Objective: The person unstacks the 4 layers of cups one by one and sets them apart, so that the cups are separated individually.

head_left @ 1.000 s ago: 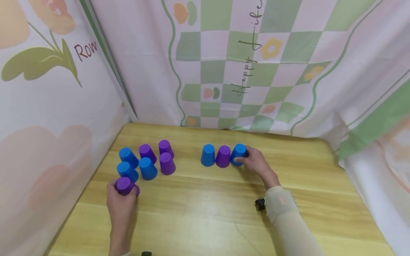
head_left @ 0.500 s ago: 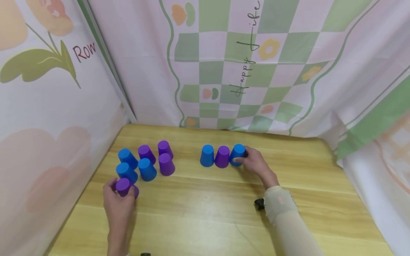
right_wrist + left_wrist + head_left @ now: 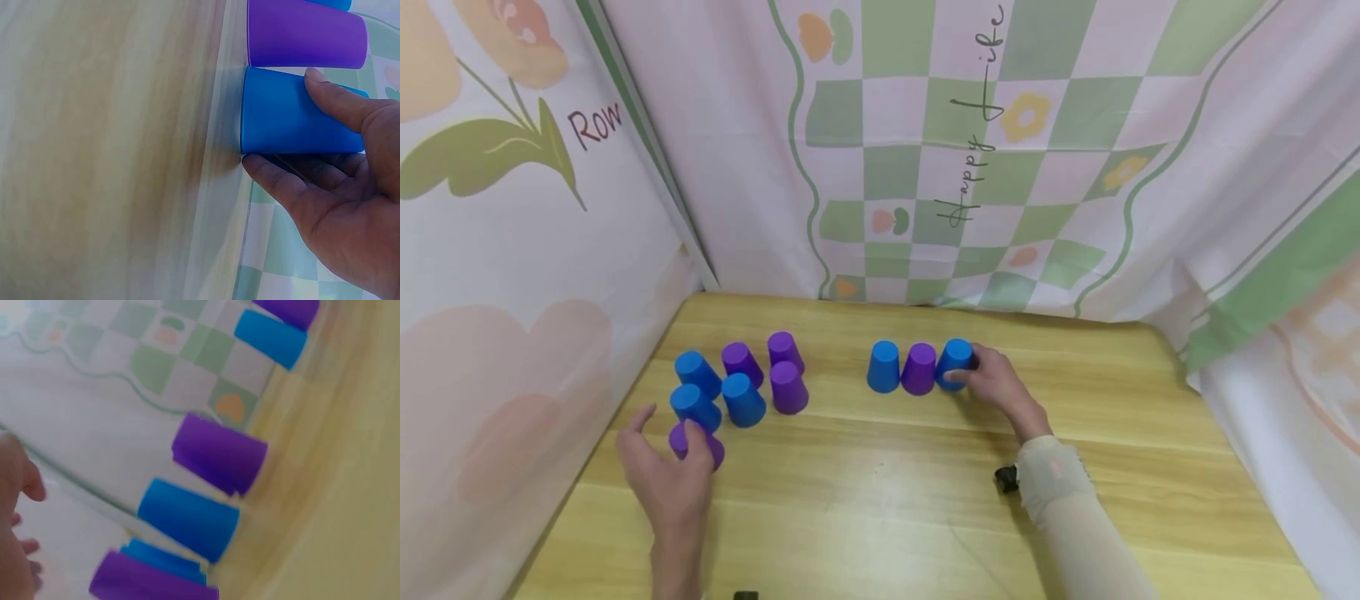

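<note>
In the head view my left hand (image 3: pixel 664 483) is spread around the nearest purple cup (image 3: pixel 679 438) on the left, its fingers off the cup's sides; the thumb overlaps the cup there. The left wrist view shows that hand apart from the purple cup (image 3: pixel 147 580). On the right, my right hand (image 3: pixel 1000 385) holds a blue cup (image 3: pixel 957 357) between thumb and fingers. The right wrist view has its thumb across the side of this blue cup (image 3: pixel 287 115). The cup stands upside down on the table, beside a purple cup (image 3: pixel 919 371) and another blue cup (image 3: pixel 883 368).
Behind the left hand stand several upside-down cups, among them a blue cup (image 3: pixel 743 402) and a purple cup (image 3: pixel 788 389). A small black object (image 3: pixel 1006 479) shows by the right sleeve (image 3: pixel 1056 471). Printed curtains (image 3: pixel 955 167) rise at the table's (image 3: pixel 880 500) back and sides.
My left hand has let go of the purple cup and spread its fingers, moving slightly left and toward me. The right hand still holds the blue cup in the same place.
</note>
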Motion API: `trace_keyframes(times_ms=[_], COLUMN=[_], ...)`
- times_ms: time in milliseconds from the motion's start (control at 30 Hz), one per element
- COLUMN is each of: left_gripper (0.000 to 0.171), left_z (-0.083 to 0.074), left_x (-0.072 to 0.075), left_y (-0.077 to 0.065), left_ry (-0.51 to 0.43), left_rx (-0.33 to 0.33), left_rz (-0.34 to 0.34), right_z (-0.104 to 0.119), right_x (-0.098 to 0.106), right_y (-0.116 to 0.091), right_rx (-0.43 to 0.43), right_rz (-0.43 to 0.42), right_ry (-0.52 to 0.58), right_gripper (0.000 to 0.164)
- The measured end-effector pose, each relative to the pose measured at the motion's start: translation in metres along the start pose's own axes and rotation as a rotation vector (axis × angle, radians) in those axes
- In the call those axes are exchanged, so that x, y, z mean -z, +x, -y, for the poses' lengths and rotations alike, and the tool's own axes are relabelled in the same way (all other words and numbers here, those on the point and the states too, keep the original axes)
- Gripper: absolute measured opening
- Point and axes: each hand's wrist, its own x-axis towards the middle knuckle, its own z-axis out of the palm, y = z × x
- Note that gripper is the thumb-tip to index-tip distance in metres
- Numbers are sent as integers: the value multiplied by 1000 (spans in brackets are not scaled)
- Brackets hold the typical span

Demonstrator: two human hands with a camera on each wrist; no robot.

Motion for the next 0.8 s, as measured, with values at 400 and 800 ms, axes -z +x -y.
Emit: trace_keyframes(times_ms=[400,800], left_gripper=[35,48], left_z=[-28,-52], left_x=[-62,-126], left_y=[-26,-52], left_ry=[-320,-101], left_rx=[-542,-24], left_rz=[36,545], right_z=[1,-1], right_x=[-1,-1], right_y=[-4,-2], right_rx=[17,17], right_rz=[-1,-8], right_ry=[7,5], right_gripper=[41,45])
